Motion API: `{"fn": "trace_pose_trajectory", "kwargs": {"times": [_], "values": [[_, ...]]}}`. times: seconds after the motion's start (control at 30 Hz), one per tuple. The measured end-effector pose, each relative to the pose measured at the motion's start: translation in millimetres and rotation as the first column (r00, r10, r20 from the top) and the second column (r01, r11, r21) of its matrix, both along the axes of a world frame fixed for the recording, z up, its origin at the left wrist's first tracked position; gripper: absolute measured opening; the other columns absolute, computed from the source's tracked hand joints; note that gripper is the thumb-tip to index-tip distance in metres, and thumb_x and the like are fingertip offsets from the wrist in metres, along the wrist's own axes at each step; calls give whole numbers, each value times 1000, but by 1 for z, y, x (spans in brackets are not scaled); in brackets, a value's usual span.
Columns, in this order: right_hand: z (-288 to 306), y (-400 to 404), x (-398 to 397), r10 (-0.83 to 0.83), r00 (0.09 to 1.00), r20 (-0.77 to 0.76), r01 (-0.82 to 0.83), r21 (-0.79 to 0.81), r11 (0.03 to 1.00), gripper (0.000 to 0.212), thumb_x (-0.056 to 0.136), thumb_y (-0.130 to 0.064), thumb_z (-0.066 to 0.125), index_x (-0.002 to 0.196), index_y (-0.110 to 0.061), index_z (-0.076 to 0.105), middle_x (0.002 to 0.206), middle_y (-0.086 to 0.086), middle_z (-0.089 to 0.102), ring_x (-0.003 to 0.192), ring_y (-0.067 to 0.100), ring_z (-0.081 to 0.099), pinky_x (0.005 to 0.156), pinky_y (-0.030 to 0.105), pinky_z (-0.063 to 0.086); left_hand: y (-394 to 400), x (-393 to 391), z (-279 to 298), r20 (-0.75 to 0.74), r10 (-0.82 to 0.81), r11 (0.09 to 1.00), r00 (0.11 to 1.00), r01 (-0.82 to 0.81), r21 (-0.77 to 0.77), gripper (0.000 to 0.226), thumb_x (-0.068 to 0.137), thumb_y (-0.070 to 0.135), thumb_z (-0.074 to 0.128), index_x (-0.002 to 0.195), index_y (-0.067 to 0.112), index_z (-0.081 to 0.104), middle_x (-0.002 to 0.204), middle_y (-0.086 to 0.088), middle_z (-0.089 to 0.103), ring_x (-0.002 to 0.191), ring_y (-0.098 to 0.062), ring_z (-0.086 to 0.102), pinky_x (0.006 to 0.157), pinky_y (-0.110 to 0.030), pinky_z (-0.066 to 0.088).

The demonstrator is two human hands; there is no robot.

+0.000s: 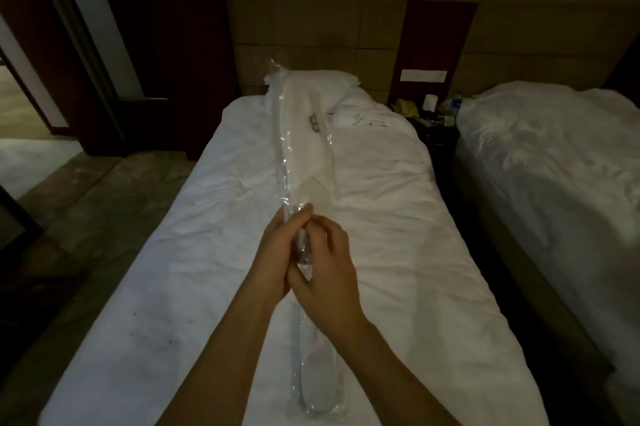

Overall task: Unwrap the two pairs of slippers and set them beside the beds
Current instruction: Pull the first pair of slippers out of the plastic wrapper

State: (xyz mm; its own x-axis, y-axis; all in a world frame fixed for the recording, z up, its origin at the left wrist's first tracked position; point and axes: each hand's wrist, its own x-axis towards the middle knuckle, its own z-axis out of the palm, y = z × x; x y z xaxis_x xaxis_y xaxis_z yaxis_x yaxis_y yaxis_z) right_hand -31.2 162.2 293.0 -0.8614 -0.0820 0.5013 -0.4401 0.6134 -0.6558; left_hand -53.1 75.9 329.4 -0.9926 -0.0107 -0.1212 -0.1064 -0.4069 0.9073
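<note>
Both my hands hold a clear plastic wrapper with white slippers [304,138] inside, raised upright over the near bed [398,218]. My left hand [277,249] grips the lower end of the wrapper from the left. From the right, my right hand [329,273] pinches the same plastic end with its fingertips. A dark printed logo shows on the slipper near the top. A second wrapped pair of slippers [317,377] lies on the bed below my forearms, partly hidden by them.
A second bed [554,166] stands to the right, with a narrow gap and a dark nightstand [433,121] holding a phone, a cup and a bottle between the two. Floor [86,218] runs along the left of the near bed. A pillow [332,83] lies at its head.
</note>
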Motion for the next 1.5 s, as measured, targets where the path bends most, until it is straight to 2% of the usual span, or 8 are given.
{"fn": "trace_pose_trajectory", "kwargs": {"times": [0.1, 0.2, 0.33, 0.43, 0.63, 1.1, 1.37, 1.5], "values": [[-1, 6, 1, 99, 993, -64, -96, 58, 994, 47, 88, -45, 52, 128, -19, 54, 135, -1, 51, 124, 14, 46, 101, 31, 43, -14, -5, -10, 30, -31, 997, 999, 29, 65, 14, 90, 17, 57, 94, 12, 69, 84, -11, 69, 81, -24, 68, 72, -36, 57], [4, 12, -4, 120, 984, -136, -114, 50, 992, 33, 89, -36, 54, 111, -15, 65, 114, 1, 60, 106, 16, 55, 88, 33, 48, -25, -7, -16, 88, -40, 994, 995, 30, 109, 17, 86, 15, 54, 94, 7, 66, 79, -11, 66, 72, -21, 66, 60, -28, 55], [10, 17, -17, 17, 986, -166, 41, 338, 940, 31, 82, -24, 46, 105, -15, 64, 98, 4, 59, 87, 23, 57, 72, 37, 50, -29, -16, -13, 98, -39, 995, 994, 30, 96, 30, 86, 8, 51, 112, 3, 64, 97, -15, 68, 82, -24, 68, 71, -30, 57], [6, 20, -22, 35, 990, -138, 32, 457, 889, 28, 77, -22, 56, 103, -15, 62, 95, 4, 58, 84, 25, 57, 68, 36, 47, -28, -21, -8, 30, -57, 998, 998, 56, 42, 40, 87, 5, 53, 126, 3, 58, 107, -16, 69, 96, -28, 68, 81, -35, 57], [-8, 28, -25, 69, 991, -118, 4, 532, 847, 29, 74, -28, 70, 97, -12, 63, 98, 6, 62, 87, 25, 58, 68, 33, 45, -25, -21, -11, -17, -138, 990, 990, 137, -34, 30, 95, 1, 49, 112, 18, 65, 98, -6, 76, 89, -20, 73, 70, -29, 60], [-13, 15, -18, -4, 952, -307, 164, 496, 853, 15, 71, -5, 71, 82, -10, 61, 80, 7, 60, 71, 25, 56, 62, 33, 45, -29, -26, -17, 8, -139, 987, 990, 138, 79, 41, 96, 6, 48, 137, 14, 52, 123, -13, 66, 107, -25, 66, 84, -32, 58], [-9, 9, -21, -1, 951, -309, 149, 456, 877, 19, 76, -19, 74, 92, -13, 65, 81, 4, 68, 70, 19, 63, 62, 28, 49, -32, -30, -7, -47, -127, 987, 991, 131, 90, 25, 98, 10, 48, 109, 26, 63, 99, 0, 76, 90, -18, 74, 86, -37, 56], [-12, 4, -20, 5, 940, -342, 159, 448, 880, 19, 76, -16, 75, 93, -13, 66, 83, 5, 67, 69, 19, 64, 60, 28, 52, -36, -32, -4, -68, -102, 990, 992, 108, 89, 26, 97, 9, 50, 113, 25, 63, 109, -3, 75, 103, -23, 70, 93, -42, 53]]}}
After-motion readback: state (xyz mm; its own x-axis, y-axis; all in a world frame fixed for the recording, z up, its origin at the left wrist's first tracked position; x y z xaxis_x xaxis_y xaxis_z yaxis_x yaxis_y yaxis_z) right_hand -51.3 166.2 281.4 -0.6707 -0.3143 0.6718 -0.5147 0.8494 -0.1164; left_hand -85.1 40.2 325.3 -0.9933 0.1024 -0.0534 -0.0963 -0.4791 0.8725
